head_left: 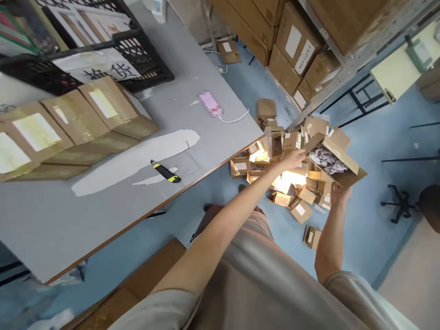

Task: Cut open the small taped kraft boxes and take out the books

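An opened cardboard box [347,158] is held out over the floor between my two hands, tilted, its flaps spread. Crumpled greyish packing paper [328,159] fills its inside. My left hand [294,159] grips a flap on the box's left side, fingers closed on it. My right hand [340,193] holds the box from its near lower side, the fingers partly hidden by the cardboard. Below lies a heap of small cardboard boxes [300,213], several of them open. On the table, a black and yellow utility knife [165,171] lies apart from both hands.
The grey table [137,220] bears a row of taped boxes [103,107], a black plastic crate [147,55] and a blurred pink device [210,103] on a white cable. A shelf of large cartons [295,39] stands ahead. An office chair base [400,204] is at right.
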Available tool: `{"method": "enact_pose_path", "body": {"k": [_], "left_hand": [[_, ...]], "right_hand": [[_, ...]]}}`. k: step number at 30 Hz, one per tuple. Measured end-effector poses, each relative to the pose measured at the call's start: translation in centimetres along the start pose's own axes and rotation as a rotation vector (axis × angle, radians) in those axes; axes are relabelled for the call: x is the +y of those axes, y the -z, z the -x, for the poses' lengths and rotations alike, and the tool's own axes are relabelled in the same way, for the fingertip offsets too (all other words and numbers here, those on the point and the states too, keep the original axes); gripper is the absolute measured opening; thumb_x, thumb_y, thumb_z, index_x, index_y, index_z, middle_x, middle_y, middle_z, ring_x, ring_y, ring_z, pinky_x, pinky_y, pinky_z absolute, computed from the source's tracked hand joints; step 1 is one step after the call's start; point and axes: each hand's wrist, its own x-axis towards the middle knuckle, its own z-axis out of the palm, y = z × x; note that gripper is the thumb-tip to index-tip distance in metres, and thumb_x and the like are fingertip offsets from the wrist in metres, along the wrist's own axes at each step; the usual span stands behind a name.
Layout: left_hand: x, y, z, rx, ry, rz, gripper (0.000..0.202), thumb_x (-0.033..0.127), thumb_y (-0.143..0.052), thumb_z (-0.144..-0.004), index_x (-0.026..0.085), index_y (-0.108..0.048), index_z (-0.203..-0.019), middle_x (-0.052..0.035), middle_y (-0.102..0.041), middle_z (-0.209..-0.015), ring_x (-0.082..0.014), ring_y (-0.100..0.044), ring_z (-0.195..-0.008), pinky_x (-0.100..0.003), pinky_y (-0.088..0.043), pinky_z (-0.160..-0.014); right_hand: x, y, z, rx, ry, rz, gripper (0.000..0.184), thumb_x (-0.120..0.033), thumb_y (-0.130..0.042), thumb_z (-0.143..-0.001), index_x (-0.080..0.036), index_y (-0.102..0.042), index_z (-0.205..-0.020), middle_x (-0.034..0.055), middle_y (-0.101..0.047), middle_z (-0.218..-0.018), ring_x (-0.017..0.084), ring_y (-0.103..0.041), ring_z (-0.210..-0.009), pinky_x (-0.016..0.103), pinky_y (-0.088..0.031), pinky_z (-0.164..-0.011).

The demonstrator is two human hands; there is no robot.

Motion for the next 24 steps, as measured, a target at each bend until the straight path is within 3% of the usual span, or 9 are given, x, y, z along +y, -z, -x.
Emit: {"method": "enact_pose_path", "body": {"k": [2, 4, 7, 9, 13, 17, 20, 24], "left_hand": [[-2.1, 0.7, 1.7, 0.051, 0.024, 0.003, 0.045, 0.025, -0.059, -0.105, 0.013, -0.077, -0.145, -0.0211, -0.073, -0.160, -0.0336, -0.068, -0.150, -0.048, -0.050, -0.130], [-5.4, 2.3, 5.8, 0.125, 0.107, 0.056, 0.035, 0.020, -0.064, -0.098, 0.014, -0.083, -0.126, -0.0184, -0.082, -0.142, -0.0315, -0.076, -0.136, -0.047, -0.055, -0.124], [-10.2, 5.8, 14.6, 0.325, 0.248, 0.128, 0.025, 0.012, -0.072, -0.079, 0.016, -0.084, -0.100, -0.0134, -0.088, -0.111, -0.0270, -0.081, -0.106, -0.040, -0.064, -0.102], [-12.2, 8.4, 21.2, 0.471, 0.295, 0.156, 0.027, 0.011, -0.075, -0.069, 0.018, -0.084, -0.094, -0.0093, -0.086, -0.096, -0.0236, -0.078, -0.090, -0.035, -0.063, -0.086], [-13.7, 12.8, 34.9, 0.799, 0.382, 0.213, 0.042, 0.014, -0.072, -0.060, 0.018, -0.084, -0.100, -0.0067, -0.083, -0.090, -0.0163, -0.062, -0.065, -0.032, -0.054, -0.069], [-14.4, 14.9, 46.5, 1.150, 0.382, 0.332, 0.056, 0.021, -0.071, -0.057, 0.019, -0.083, -0.111, -0.0081, -0.084, -0.101, -0.0171, -0.064, -0.074, -0.033, -0.054, -0.077], [-15.3, 16.0, 52.3, 1.390, 0.359, 0.485, 0.060, 0.025, -0.074, -0.056, 0.020, -0.083, -0.116, -0.0089, -0.084, -0.105, -0.0192, -0.068, -0.082, -0.034, -0.056, -0.081], [-16.5, 19.0, 56.6, 1.506, 0.304, 0.574, 0.063, 0.025, -0.072, -0.056, 0.020, -0.083, -0.118, -0.0095, -0.084, -0.110, -0.0205, -0.068, -0.088, -0.035, -0.057, -0.083]], "right_hand": [[1.0, -1.9, 1.1, -0.003, -0.123, -0.076, 0.082, -0.089, -0.019, -0.093, -0.034, -0.076, -0.113, 0.0262, -0.078, -0.120, 0.045, -0.084, -0.107, 0.076, -0.069, -0.089], [1.5, -5.8, 3.1, -0.088, -0.211, -0.136, 0.071, -0.092, -0.026, -0.086, -0.036, -0.069, -0.096, 0.0188, -0.079, -0.107, 0.041, -0.084, -0.092, 0.071, -0.070, -0.079], [0.8, -14.1, 7.2, -0.350, -0.285, -0.206, 0.055, -0.089, -0.046, -0.075, -0.035, -0.058, -0.079, 0.0103, -0.074, -0.084, 0.034, -0.079, -0.073, 0.058, -0.069, -0.068], [-1.1, -20.4, 10.6, -0.567, -0.301, -0.238, 0.051, -0.085, -0.053, -0.072, -0.034, -0.059, -0.079, 0.0087, -0.074, -0.082, 0.032, -0.081, -0.075, 0.054, -0.070, -0.073], [-7.4, -31.9, 18.0, -1.004, -0.288, -0.257, 0.049, -0.076, -0.071, -0.070, -0.029, -0.070, -0.085, 0.0133, -0.083, -0.092, 0.035, -0.086, -0.090, 0.058, -0.072, -0.089], [-14.9, -40.2, 23.8, -1.336, -0.207, -0.245, 0.045, -0.068, -0.086, -0.070, -0.028, -0.079, -0.091, 0.0119, -0.088, -0.106, 0.033, -0.085, -0.100, 0.055, -0.069, -0.101], [-20.6, -44.5, 27.1, -1.527, -0.095, -0.247, 0.042, -0.063, -0.090, -0.074, -0.029, -0.083, -0.096, 0.0094, -0.089, -0.111, 0.029, -0.084, -0.102, 0.051, -0.067, -0.107], [-27.3, -48.5, 31.7, -1.637, 0.092, -0.289, 0.039, -0.063, -0.086, -0.083, -0.029, -0.085, -0.101, 0.0082, -0.088, -0.109, 0.028, -0.081, -0.105, 0.047, -0.064, -0.108]]}}
